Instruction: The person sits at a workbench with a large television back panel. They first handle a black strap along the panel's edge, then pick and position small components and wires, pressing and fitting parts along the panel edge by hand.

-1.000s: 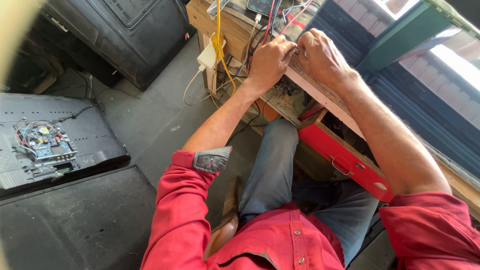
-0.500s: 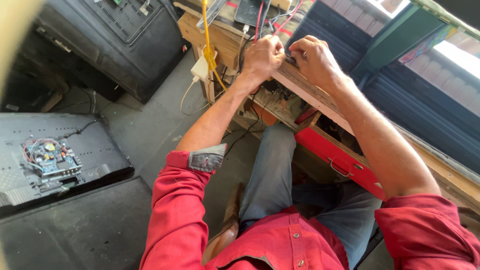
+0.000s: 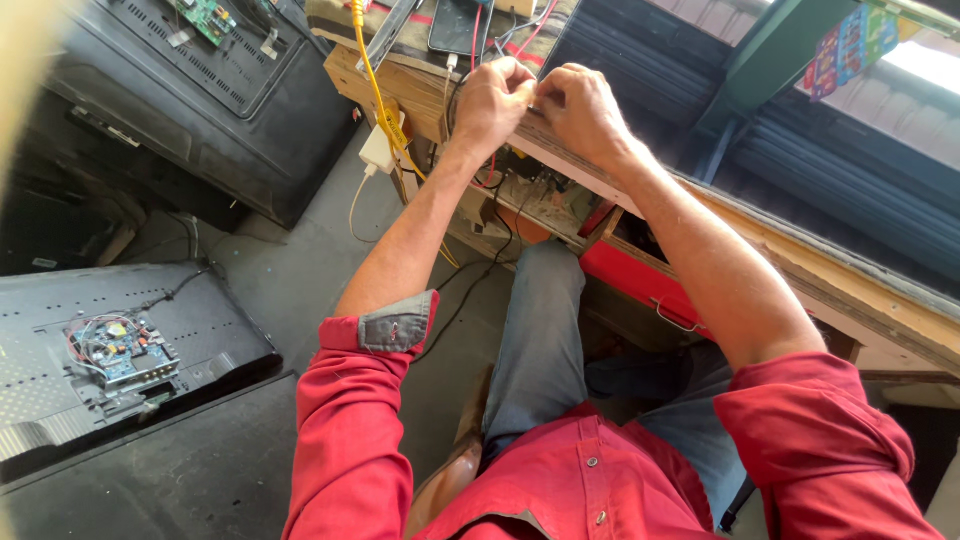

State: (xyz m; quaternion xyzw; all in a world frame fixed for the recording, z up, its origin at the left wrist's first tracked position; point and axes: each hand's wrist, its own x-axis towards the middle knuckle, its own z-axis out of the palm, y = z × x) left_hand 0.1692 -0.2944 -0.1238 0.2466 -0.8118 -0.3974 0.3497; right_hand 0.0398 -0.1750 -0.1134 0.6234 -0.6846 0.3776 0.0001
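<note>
Both hands, left hand (image 3: 492,100) and right hand (image 3: 578,110), meet at the wooden bench (image 3: 800,270) edge (fingers curled, contents hidden).

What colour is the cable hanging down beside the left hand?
The cable is yellow, seen in the head view beside the left hand.

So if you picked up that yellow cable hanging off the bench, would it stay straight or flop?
The yellow cable would probably flop: it already droops in a loose curve over the wooden bench edge. It looks thin, so likely light. The white plug block hanging beside it might swing and tug if the cable is pulled.
</note>
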